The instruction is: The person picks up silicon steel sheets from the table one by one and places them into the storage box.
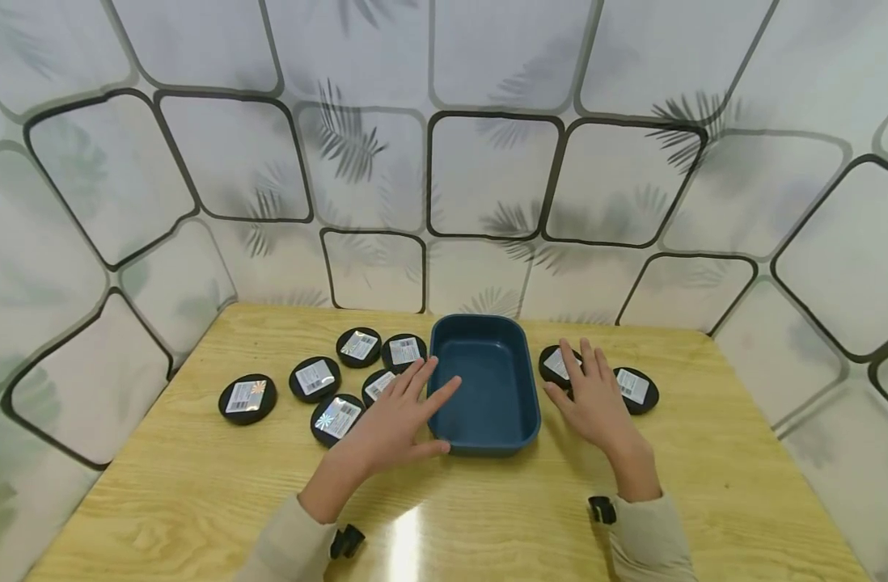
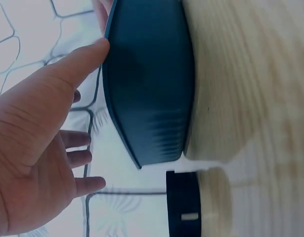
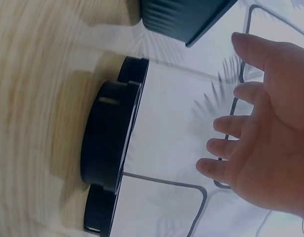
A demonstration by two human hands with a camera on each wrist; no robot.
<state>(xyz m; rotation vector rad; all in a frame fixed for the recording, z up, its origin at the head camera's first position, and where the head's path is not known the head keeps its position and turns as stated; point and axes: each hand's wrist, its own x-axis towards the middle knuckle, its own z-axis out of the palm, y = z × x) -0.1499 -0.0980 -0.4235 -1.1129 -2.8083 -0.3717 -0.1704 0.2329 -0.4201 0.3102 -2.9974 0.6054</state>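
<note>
A deep blue rectangular bin [image 1: 480,396] stands mid-table. My left hand [image 1: 396,416], fingers spread, is over its left side; in the left wrist view the thumb [image 2: 87,57] overlaps the bin's rim, and I cannot tell whether it touches. Palm down, my right hand [image 1: 597,408] hovers with spread fingers right of the bin, above a round black disc-shaped container [image 1: 553,364] with a white label. Another such disc [image 1: 636,391] lies just right of that hand. Near the left hand are more discs, including one [image 1: 336,419] partly covered by it. Neither hand holds anything.
Further labelled black discs lie left of the bin, among them a far-left one [image 1: 247,398] and one at the back [image 1: 358,346]. A patterned curtain [image 1: 488,178] rises behind the wooden table [image 1: 502,517]. Small black devices [image 1: 348,541] sit at both wrists.
</note>
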